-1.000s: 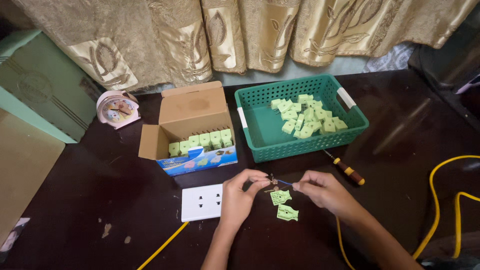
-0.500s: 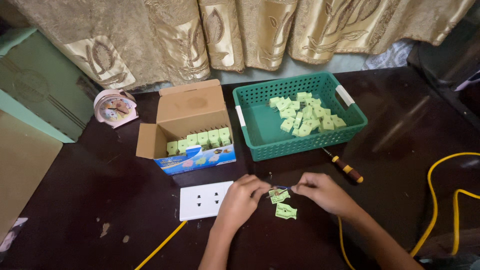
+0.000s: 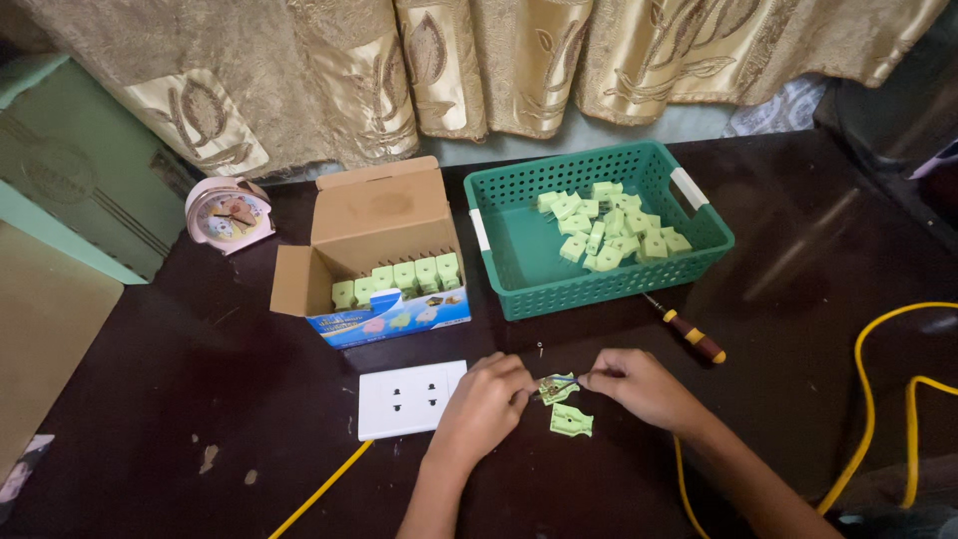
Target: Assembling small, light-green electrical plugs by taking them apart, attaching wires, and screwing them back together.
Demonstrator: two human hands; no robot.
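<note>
Both hands meet just in front of the green basket (image 3: pixel 519 274), working on one small green plug part (image 3: pixel 557 387). The left hand (image 3: pixel 484 407) pinches its near end with curled fingers, while the right hand (image 3: pixel 644 387) closes on a thin tool (too small to identify) aimed into it. This looks like a fitting or fastening step; the next move calls for steady alignment. A second green piece (image 3: pixel 571 421) lies just below. The basket holds loose green parts (image 3: pixel 611 225); the cardboard box (image 3: pixel 374 235) left of it holds a row of them.
</note>
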